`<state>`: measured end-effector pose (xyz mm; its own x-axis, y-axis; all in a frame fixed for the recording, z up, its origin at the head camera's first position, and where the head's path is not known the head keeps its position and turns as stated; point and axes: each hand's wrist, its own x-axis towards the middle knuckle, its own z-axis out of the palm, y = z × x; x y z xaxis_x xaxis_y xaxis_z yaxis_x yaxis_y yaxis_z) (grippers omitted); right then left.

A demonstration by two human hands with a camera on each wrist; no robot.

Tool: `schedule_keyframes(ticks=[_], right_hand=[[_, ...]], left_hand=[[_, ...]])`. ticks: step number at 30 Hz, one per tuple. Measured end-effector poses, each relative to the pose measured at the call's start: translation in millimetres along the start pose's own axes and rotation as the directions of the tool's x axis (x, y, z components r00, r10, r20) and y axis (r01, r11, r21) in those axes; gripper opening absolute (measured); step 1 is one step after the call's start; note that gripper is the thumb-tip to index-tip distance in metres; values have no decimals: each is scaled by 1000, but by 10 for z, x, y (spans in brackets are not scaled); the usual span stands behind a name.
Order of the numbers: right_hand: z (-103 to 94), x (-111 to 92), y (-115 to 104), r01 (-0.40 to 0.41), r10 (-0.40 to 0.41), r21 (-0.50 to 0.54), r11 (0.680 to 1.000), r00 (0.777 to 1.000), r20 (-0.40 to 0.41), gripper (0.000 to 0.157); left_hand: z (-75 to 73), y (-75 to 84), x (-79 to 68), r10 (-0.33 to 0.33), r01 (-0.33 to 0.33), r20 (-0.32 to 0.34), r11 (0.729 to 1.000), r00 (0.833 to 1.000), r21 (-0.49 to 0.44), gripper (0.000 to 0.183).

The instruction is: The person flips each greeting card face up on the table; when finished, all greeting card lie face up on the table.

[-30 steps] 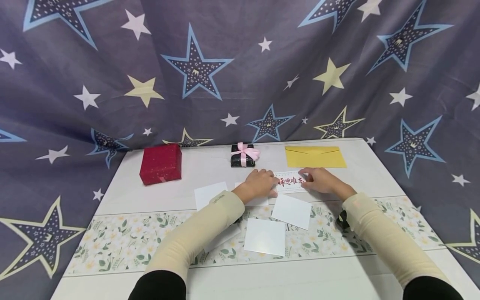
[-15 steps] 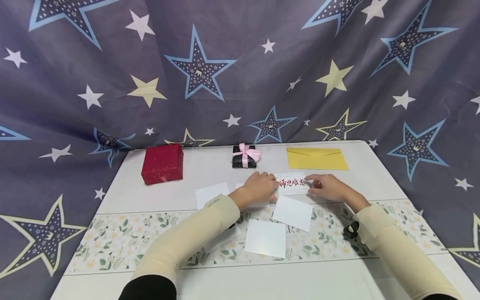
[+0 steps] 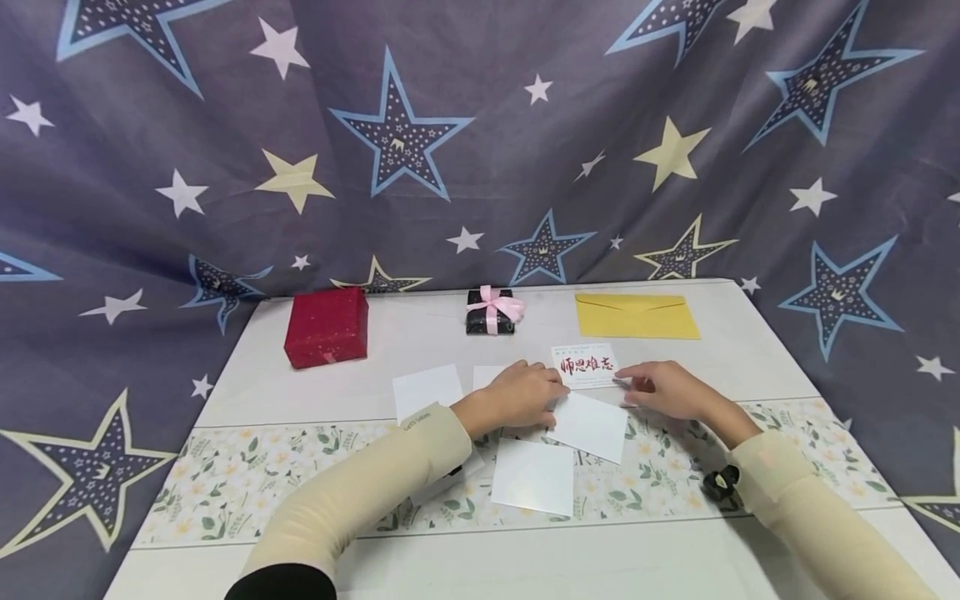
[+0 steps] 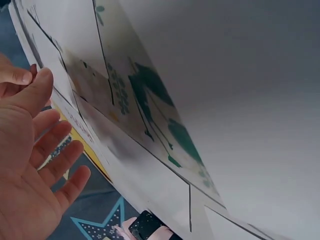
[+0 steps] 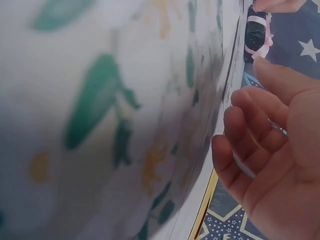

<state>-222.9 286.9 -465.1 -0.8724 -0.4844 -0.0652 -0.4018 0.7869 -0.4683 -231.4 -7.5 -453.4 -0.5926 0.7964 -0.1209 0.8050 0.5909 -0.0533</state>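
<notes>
Toward the back of the desk (image 3: 420,333) we see a red gift box (image 3: 327,325), a small black box (image 3: 478,322) tied with pink ribbon (image 3: 511,309), and a yellow envelope (image 3: 637,320), before a star-patterned curtain (image 3: 480,183).

The person's left hand (image 3: 522,395) is at the upper left corner of a tilted white card (image 3: 592,427); the right hand (image 3: 667,389) has its fingertips at the right edge of a card with red Chinese characters (image 3: 587,365). Other blank white cards (image 3: 532,477) lie about on the flower-banded table (image 3: 585,558). Toward the back I see a red box (image 3: 326,327), a pink-ribboned black box (image 3: 479,322) and a yellow envelope (image 3: 637,318).
</notes>
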Motion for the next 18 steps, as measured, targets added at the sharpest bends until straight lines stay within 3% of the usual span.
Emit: schedule_keyframes(ticks=[6, 18], right_hand=[[58, -106, -34, -17, 16, 15, 1000, 999, 40, 44], [139, -228, -86, 24, -22, -49, 999, 999, 38, 44]], left_hand=[[47, 23, 4, 35, -35, 12, 999, 999, 9, 50], [101, 67, 23, 13, -13, 54, 1000, 998, -4, 48]])
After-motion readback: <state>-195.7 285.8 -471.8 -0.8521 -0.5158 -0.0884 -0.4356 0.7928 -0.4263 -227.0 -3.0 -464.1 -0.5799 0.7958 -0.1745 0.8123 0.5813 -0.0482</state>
